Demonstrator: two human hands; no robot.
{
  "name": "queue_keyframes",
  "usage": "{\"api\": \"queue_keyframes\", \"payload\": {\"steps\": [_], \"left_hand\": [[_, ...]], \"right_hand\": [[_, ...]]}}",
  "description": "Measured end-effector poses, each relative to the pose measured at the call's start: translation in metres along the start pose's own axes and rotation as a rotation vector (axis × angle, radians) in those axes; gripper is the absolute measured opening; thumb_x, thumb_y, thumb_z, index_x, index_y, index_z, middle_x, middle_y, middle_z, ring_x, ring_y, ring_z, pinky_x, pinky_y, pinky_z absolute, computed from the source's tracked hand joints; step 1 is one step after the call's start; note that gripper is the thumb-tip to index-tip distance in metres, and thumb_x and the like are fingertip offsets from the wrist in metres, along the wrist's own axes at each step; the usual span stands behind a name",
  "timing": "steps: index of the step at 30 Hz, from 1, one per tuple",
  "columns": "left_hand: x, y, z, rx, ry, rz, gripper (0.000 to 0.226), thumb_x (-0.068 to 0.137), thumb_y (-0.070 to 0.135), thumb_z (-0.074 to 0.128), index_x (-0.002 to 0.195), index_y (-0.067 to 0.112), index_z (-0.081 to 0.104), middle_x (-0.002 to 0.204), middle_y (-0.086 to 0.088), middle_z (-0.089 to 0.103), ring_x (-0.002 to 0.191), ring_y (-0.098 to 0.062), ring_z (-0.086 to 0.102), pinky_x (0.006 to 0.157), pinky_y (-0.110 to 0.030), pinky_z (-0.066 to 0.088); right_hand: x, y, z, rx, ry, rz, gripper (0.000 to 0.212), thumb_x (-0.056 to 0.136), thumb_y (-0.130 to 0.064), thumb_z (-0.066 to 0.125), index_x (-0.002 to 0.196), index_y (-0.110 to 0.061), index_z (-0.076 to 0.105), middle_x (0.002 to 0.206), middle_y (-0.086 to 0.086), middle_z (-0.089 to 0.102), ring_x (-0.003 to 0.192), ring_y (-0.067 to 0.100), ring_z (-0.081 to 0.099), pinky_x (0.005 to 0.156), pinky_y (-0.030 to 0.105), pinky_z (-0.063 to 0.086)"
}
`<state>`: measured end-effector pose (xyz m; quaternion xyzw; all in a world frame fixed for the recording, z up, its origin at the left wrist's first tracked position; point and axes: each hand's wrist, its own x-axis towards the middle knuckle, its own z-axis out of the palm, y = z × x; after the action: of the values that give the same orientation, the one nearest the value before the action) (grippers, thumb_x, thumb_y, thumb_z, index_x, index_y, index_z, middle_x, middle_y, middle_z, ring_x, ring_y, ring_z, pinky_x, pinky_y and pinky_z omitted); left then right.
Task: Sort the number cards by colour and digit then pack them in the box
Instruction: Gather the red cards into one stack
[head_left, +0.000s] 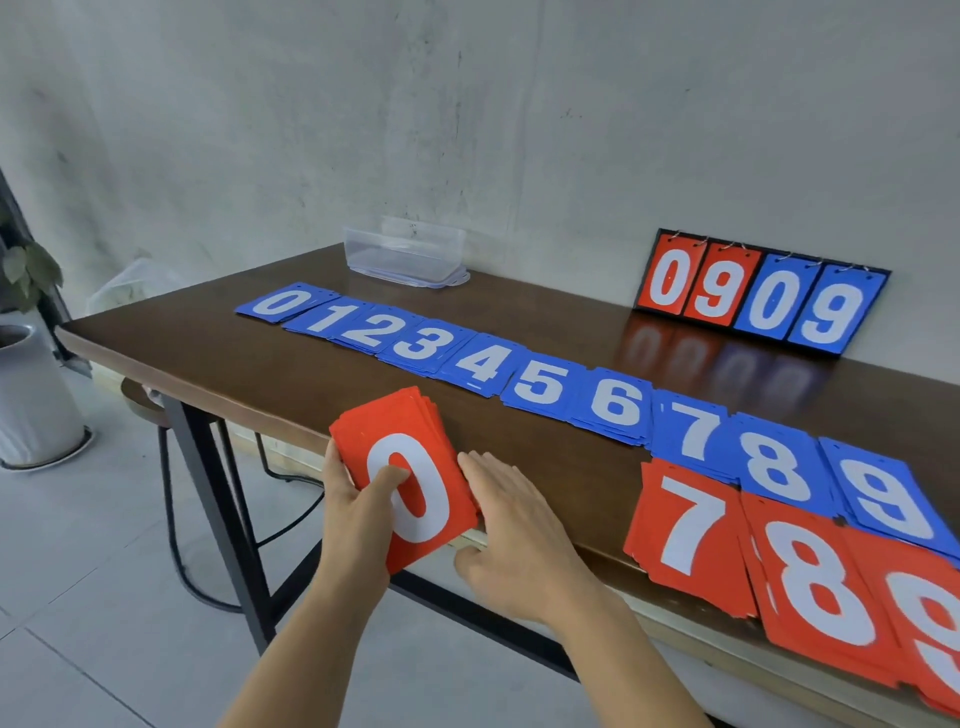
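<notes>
Low in the centre of the frame, the left hand (358, 512) gripped the red card stack (387, 423) topped by a 0, its thumb on the face. The right hand (519, 535) touched the stack's right edge with straight fingers. The clear box (405, 252) stood at upper centre.

The left hand (358, 504) grips a stack of red cards (410, 467) from its left edge, thumb pressed across the top face and fingers curled round the side. The right hand (514, 525) lies palm down, fingers straight and together, their tips touching the stack's right edge, thumb tucked low.
</notes>
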<state>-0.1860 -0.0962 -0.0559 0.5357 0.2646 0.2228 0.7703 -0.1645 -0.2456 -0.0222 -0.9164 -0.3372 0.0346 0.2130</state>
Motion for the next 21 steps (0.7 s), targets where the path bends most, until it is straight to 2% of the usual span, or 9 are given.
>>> {"api": "queue_keyframes", "payload": {"steps": [3,6,10,12,15,21], "left_hand": [[-0.006,0.004,0.008,-0.028,-0.042,0.024,0.055,0.087,0.008,0.059,0.128,0.042,0.045,0.110,0.004,0.062,0.101,-0.027,0.061,0.086,-0.051,0.054],[-0.009,0.005,0.015,-0.042,-0.085,0.024,0.052,0.086,0.010,0.060,0.123,0.044,0.048,0.111,0.005,0.062,0.102,-0.027,0.062,0.086,-0.052,0.054],[-0.010,0.000,0.019,-0.044,-0.132,0.005,0.053,0.084,0.014,0.061,0.127,0.043,0.050,0.119,0.000,0.062,0.106,-0.031,0.062,0.082,-0.052,0.055],[-0.011,-0.001,0.021,-0.045,-0.144,0.006,0.053,0.084,0.014,0.060,0.127,0.042,0.051,0.119,-0.001,0.063,0.106,-0.031,0.062,0.083,-0.053,0.054],[-0.012,-0.002,0.022,-0.053,-0.124,-0.001,0.051,0.084,0.013,0.061,0.125,0.043,0.051,0.117,0.002,0.063,0.107,-0.030,0.061,0.087,-0.054,0.052],[-0.015,0.001,0.013,-0.077,-0.093,-0.011,0.047,0.087,0.011,0.058,0.124,0.040,0.052,0.107,0.003,0.065,0.097,-0.027,0.064,0.077,-0.046,0.056]], "right_hand": [[-0.028,0.022,-0.016,-0.088,0.143,0.096,0.075,0.094,-0.030,0.049,0.155,-0.025,0.006,0.162,-0.005,-0.004,0.147,0.008,-0.010,0.114,0.022,-0.010],[-0.058,0.046,-0.032,-0.193,0.269,0.310,0.077,0.096,-0.051,0.042,0.155,-0.021,0.002,0.162,0.001,-0.010,0.147,0.014,-0.014,0.117,0.027,-0.008],[-0.078,0.066,-0.025,-0.261,0.224,0.529,0.098,0.085,-0.076,0.032,0.154,-0.013,0.003,0.162,0.008,-0.001,0.149,0.022,-0.005,0.119,0.034,-0.002],[-0.083,0.068,-0.014,-0.328,0.202,0.528,0.105,0.080,-0.083,0.021,0.154,-0.010,0.004,0.162,0.009,0.002,0.149,0.023,-0.002,0.118,0.034,-0.004],[-0.085,0.061,-0.008,-0.326,0.165,0.440,0.109,0.074,-0.085,0.002,0.154,-0.011,0.001,0.162,0.008,-0.005,0.149,0.021,-0.008,0.114,0.033,-0.014],[-0.073,0.051,-0.001,-0.275,0.104,0.254,0.103,0.075,-0.083,-0.005,0.155,-0.019,0.000,0.162,-0.002,-0.008,0.147,0.010,-0.016,0.120,0.037,-0.012]]}}
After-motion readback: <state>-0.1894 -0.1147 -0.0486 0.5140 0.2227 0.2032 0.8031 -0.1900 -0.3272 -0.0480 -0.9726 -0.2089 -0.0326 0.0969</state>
